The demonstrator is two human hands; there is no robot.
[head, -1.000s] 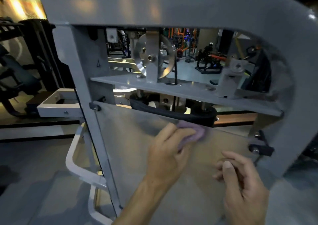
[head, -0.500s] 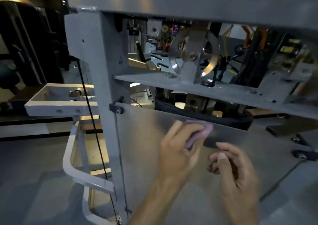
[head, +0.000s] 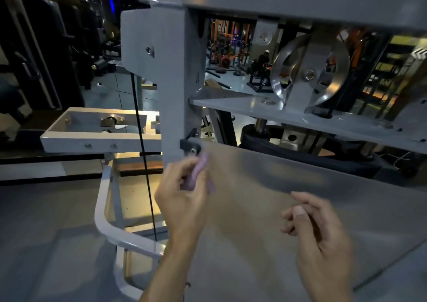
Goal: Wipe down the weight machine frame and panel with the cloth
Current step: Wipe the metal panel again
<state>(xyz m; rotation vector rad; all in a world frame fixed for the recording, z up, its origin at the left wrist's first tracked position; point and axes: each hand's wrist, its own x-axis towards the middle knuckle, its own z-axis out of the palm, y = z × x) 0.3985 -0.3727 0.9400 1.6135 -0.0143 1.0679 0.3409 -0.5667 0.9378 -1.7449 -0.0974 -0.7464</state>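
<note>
No readable writing | your left hand (head: 182, 200) fingers pinch cloth (head: 198, 170), shifted to panel (head: 265, 186) 10 o'clock corner | right hand (head: 321, 237) loosely curled, holding nothing.

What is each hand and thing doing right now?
Left hand: grips the cloth, at the panel's top left corner.
Cloth: bunched, pressed near the black clip.
Right hand: loosely curled, holds nothing.
Panel: upright, fastened by the clip.
Pulley: upright in its bracket.

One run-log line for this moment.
left hand grips cloth at panel top-left corner | right hand idle, loosely curled
</note>
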